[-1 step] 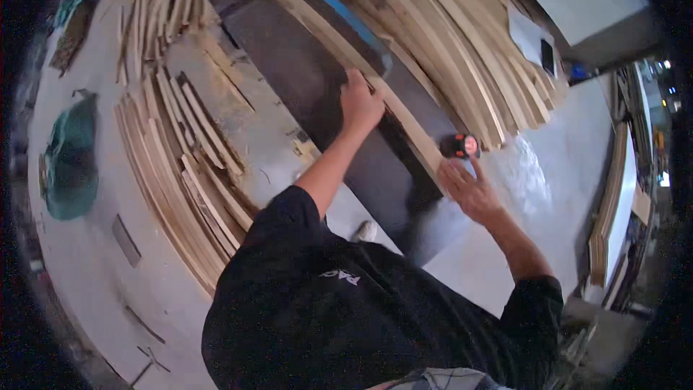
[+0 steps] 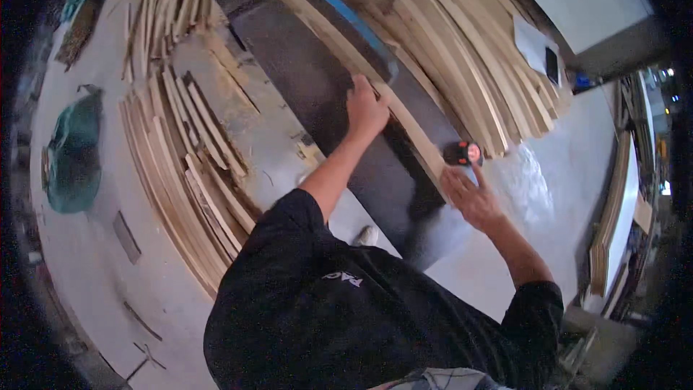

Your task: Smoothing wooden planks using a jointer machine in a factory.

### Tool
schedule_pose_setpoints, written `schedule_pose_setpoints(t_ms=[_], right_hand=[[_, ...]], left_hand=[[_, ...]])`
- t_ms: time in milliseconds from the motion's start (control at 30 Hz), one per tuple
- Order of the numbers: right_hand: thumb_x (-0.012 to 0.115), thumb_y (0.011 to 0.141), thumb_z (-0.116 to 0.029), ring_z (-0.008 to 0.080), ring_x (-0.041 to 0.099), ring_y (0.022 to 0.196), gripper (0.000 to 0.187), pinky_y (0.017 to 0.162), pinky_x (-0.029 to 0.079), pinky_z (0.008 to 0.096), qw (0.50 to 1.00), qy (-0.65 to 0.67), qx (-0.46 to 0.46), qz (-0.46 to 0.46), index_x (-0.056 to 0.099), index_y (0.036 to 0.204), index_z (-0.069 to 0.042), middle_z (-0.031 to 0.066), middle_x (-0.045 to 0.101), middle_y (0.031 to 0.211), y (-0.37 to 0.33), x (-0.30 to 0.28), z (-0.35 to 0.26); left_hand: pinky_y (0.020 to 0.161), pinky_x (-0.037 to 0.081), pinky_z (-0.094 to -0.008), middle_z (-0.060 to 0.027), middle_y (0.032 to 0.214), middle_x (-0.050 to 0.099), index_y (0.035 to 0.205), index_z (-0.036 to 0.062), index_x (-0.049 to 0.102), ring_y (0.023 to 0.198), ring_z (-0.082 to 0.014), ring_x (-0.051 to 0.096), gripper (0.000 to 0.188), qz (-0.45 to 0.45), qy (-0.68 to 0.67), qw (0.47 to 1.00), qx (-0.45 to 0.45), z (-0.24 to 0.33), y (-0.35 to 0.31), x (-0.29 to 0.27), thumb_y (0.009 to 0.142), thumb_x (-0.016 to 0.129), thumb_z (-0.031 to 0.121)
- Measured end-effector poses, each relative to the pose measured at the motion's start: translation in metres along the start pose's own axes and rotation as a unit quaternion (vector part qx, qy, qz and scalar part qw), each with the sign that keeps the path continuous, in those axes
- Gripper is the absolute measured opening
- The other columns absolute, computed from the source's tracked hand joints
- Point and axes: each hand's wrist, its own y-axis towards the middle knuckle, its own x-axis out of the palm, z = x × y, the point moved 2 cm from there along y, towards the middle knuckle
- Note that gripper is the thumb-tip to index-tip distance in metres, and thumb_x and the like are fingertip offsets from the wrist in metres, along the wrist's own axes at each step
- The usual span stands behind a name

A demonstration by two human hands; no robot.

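Hands work at a long wooden strip [image 2: 404, 119] lying across a dark bench top [image 2: 317, 94]. Left hand [image 2: 366, 110] presses flat on the strip, fingers spread, gripping nothing. Right hand [image 2: 473, 198] lies open by the strip's near end, fingertips touching a red-and-black tape measure [image 2: 462, 152]. Stacked wooden strips [image 2: 180, 166] lie on the floor at left.
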Motion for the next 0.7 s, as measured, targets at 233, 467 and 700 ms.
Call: schedule_pose_setpoints(t_ms=[233,467,700], right_hand=[[0.058,0.081,-0.014,0.0262,0.039,0.137,0.05,0.11,0.023,0.0627,0.996,0.021,-0.062,0.053,0.052,0.129,0.0,0.0157,0.047,0.141,0.034,-0.004,0.006],[0.048,0.085,-0.016,0.0286,0.037,0.137,0.047,0.112,0.022,0.0604,0.99,-0.124,-0.062,0.024,0.05,0.127,0.006,0.0205,0.047,0.139,0.169,-0.018,0.016],[0.049,0.085,-0.018,0.0281,0.045,0.13,0.045,0.115,0.014,0.061,0.985,-0.17,-0.024,0.017,0.054,0.124,0.004,0.0193,0.055,0.129,0.262,-0.033,0.022]], left_hand=[[0.101,0.039,-0.0476,-0.0341,0.13,0.048,0.136,-0.0142,0.03,0.117,-0.0458,0.05,0.074,0.015,0.154,0.987,0.047,-0.023,0.033,-0.005,0.079,0.066,0.015],[0.095,0.043,-0.0516,-0.0299,0.127,0.051,0.126,-0.0062,0.044,0.116,-0.0461,0.049,0.057,0.047,0.178,0.983,0.017,-0.052,0.158,-0.061,0.079,0.065,0.02],[0.092,0.044,-0.0517,-0.0204,0.113,0.063,0.111,0.0004,0.059,0.108,-0.0436,0.055,0.038,0.033,0.163,0.983,-0.079,-0.053,0.168,-0.094,0.085,0.061,0.027]])
